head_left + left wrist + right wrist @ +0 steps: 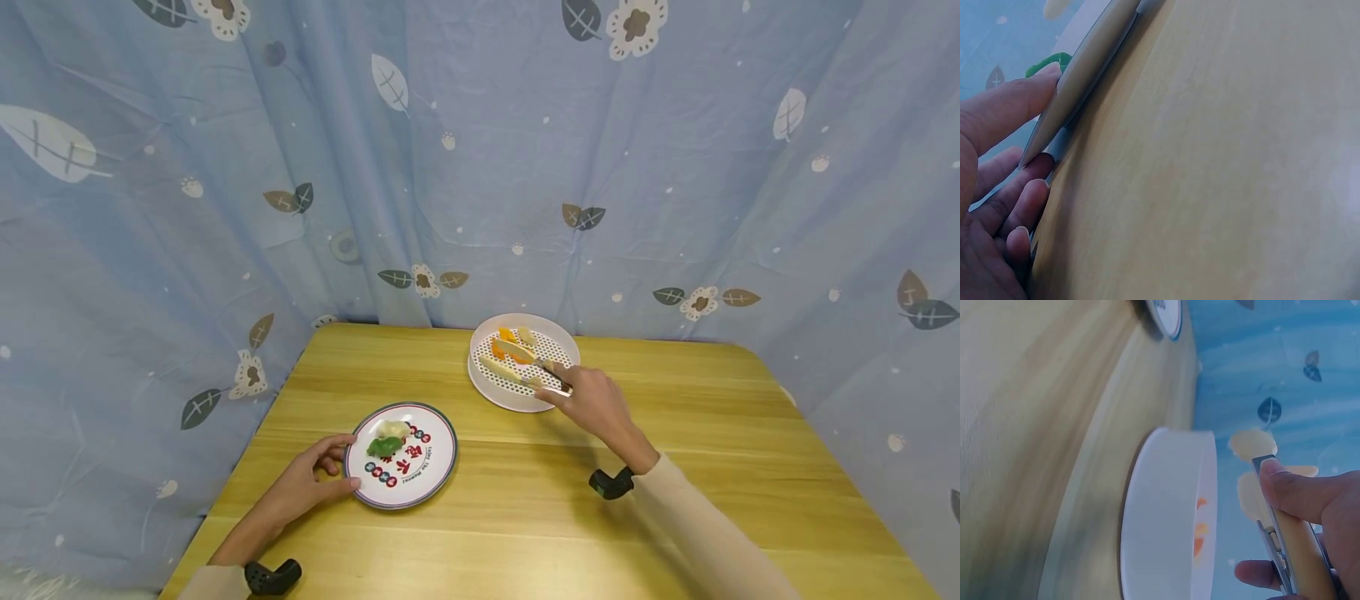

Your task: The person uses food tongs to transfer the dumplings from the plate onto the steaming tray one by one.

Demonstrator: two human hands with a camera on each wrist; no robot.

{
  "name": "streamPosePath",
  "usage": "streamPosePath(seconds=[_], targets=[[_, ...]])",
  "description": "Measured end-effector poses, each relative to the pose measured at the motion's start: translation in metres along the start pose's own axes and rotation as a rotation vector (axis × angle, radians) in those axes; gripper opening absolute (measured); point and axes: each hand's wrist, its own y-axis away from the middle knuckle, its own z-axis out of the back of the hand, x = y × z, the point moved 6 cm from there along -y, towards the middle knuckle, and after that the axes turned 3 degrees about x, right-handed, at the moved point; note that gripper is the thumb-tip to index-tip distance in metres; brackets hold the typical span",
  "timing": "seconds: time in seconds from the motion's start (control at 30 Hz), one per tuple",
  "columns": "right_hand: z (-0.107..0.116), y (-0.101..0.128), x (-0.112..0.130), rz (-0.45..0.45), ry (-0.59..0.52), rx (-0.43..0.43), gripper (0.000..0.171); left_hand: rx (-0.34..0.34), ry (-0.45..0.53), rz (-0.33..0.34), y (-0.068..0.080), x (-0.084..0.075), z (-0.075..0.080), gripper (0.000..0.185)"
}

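My left hand (303, 483) grips the left rim of a white round plate (431, 475) with a dark blue border and printed red lettering. In the left wrist view the thumb (1019, 103) lies against the rim, with curled fingers at its lower edge. On the plate sit a green dumpling-shaped piece (385, 447) and a cream one (393, 428). My right hand (596, 404) holds tongs (1300, 556) with cream paddle ends, spread apart over a white strainer basket (495, 396). Orange and yellow pieces (507, 334) and a pale piece (527, 335) lie in the basket.
The wooden table (525, 517) carries the plate at front left and the basket near its back edge. A pale blue curtain (510, 167) with leaves and flowers hangs close behind. Black camera mounts (611, 483) sit on both wrists.
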Motion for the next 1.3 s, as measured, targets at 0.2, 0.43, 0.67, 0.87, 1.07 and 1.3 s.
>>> streamPosePath(seconds=[0.2, 0.43, 0.67, 0.87, 1.07, 1.3], targets=[[-0.005, 0.003, 0.020, 0.065, 0.021, 0.004, 0.063, 0.000, -0.001, 0.011, 0.000, 0.002, 0.000, 0.073], [-0.013, 0.007, 0.039, 0.126, 0.053, 0.019, 0.059, 0.006, 0.011, 0.002, -0.001, 0.005, 0.000, 0.074], [-0.022, 0.011, 0.055, 0.169, 0.066, 0.054, 0.054, 0.004, 0.000, 0.018, -0.001, 0.004, 0.000, 0.074], [-0.030, 0.015, 0.067, 0.215, 0.074, 0.069, 0.058, 0.002, -0.010, 0.019, -0.002, 0.004, 0.000, 0.074], [-0.041, 0.019, 0.081, 0.272, 0.047, 0.094, 0.055, 0.001, -0.015, 0.017, -0.002, 0.004, 0.001, 0.074], [-0.051, 0.020, 0.092, 0.330, 0.056, 0.093, 0.054, 0.006, -0.009, 0.007, -0.002, 0.002, 0.000, 0.074]])
